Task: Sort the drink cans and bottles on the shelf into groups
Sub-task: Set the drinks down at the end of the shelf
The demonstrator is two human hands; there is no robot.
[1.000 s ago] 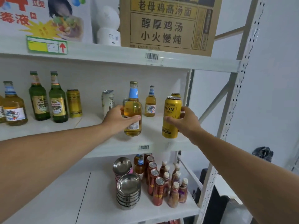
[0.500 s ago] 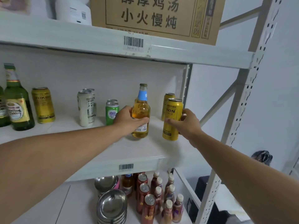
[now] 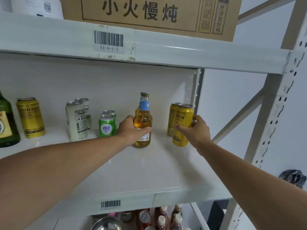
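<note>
My left hand [image 3: 131,130] grips an amber bottle with a blue neck label [image 3: 143,120], standing on the white shelf [image 3: 132,171]; a second like bottle is just behind it, mostly hidden. My right hand [image 3: 194,131] holds a yellow can [image 3: 182,125] right in front of another yellow can [image 3: 172,118] by the shelf's right post. To the left stand two green cans [image 3: 107,126], two white cans [image 3: 76,121], a gold can [image 3: 30,117] and a green bottle [image 3: 6,125] at the frame edge.
A cardboard box [image 3: 149,12] sits on the upper shelf. The lower shelf holds several small bottles [image 3: 159,218] and a steel bowl [image 3: 106,224]. The shelf's upright post [image 3: 272,123] and diagonal brace stand at the right.
Both hands have pushed deeper into the shelf: the amber bottle now stands in front of its twin, the yellow can in front of the other yellow can. The camera has moved closer.
</note>
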